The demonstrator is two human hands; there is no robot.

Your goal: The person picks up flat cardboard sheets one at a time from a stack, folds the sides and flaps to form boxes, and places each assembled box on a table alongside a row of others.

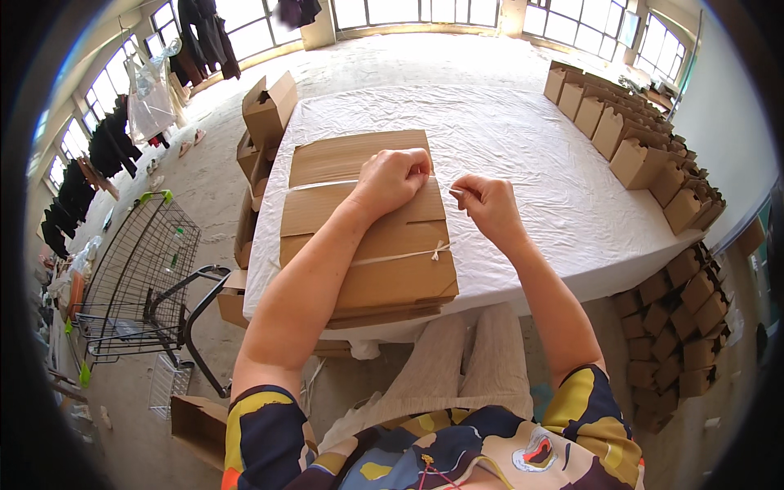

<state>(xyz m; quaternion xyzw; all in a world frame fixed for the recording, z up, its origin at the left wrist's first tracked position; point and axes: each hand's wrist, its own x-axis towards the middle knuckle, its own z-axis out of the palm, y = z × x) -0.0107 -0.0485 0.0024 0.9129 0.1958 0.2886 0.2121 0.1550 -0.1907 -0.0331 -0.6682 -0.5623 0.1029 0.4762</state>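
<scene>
A bundle of flattened brown cardboard boxes (pixel 367 282) lies at the table's near edge. White string (pixel 392 260) runs across its near part and is knotted close to the right edge. A second white string (pixel 317 186) crosses the far part and passes under my left hand (pixel 396 178). That hand rests over the bundle's right edge, its fingers closed in a pinch on this string. Just off the same edge, my right hand (pixel 488 208) pinches a short white string end between thumb and finger. The exact grip of my left fingertips is partly hidden.
The bundle lies on a table with a wrinkled white cloth (pixel 506 139). Folded open cartons (pixel 641 163) line its right side; more are stacked below (pixel 674 327). Other cartons (pixel 269 110) stand along the left edge. A wire cart (pixel 135 269) stands on the floor to the left.
</scene>
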